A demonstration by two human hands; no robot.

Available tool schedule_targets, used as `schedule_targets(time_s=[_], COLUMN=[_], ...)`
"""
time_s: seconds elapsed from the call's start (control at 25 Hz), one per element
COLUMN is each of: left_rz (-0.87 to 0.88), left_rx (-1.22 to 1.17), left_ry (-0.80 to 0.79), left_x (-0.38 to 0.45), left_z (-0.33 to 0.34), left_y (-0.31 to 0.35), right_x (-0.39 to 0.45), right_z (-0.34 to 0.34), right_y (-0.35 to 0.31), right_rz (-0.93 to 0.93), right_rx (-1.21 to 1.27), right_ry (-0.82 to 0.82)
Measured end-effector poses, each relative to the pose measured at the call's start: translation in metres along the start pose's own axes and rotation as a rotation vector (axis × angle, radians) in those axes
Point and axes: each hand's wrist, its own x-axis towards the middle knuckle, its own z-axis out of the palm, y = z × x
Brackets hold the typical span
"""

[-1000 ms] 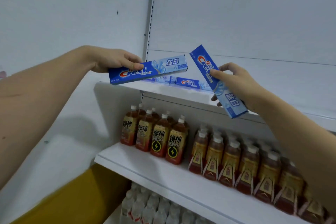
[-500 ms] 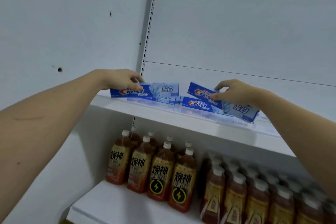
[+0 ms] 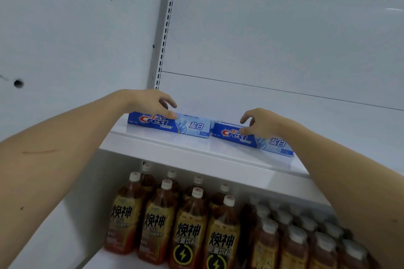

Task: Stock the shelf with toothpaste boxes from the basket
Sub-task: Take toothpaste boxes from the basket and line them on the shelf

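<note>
Your left hand reaches over the left toothpaste box, which lies flat along the front edge of the upper shelf, close to its left end. The thumb touches the box's front face beside the Crest logo, and the other fingers curl loosely above the top edge; their tips look lifted off the carton, so the hold reads as a light touch and not a firm clasp. Whether any finger presses the back of the box is hidden by the hand itself.

Your right hand sits over the right toothpaste box, which also lies flat on that shelf, just beside the first box and end to end with it, a narrow gap between them. The thumb rests on the front face at the logo; the fingers arch over the top, spread and relaxed. Your right forearm cuts off the far end of this box.

Behind the two front boxes, slivers of more blue cartons show in the gap, too covered to count.

On the lower shelf, yellow-labelled tea bottles stand in rows; the ones toward the right are blurred, and the bottom edge of the view cuts them off. The basket is out of view.
</note>
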Motion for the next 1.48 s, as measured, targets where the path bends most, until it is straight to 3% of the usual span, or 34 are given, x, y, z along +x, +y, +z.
schedule_targets(time_s=[0.4,0.72,1.04,1.28,1.48], left_rz=[0.055,0.015,0.008,0.032,-0.146], left_rx=[-0.108,-0.384,-0.616,-0.998,-1.011], left_ry=[0.154,0.268,0.466,0.553,0.331], left_x=[-0.036,-0.108,-0.173,-0.230,-0.304], left_z=[0.025,0.092,0.127,0.212,0.316], left_y=[0.087,0.198,0.247,0.250,0.188], right_x=[-0.057,-0.168,-0.239,-0.302,-0.370], right_z=[-0.027,-0.047,-0.046,0.007,0.124], right_y=[0.012,0.060,0.078,0.051,0.030], right_rz=[-0.033,-0.111,-0.085,-0.066,0.106], right_rx=[0.177,0.673,1.103,1.498,1.605], right_ry=[0.112,0.155,0.172,0.180,0.041])
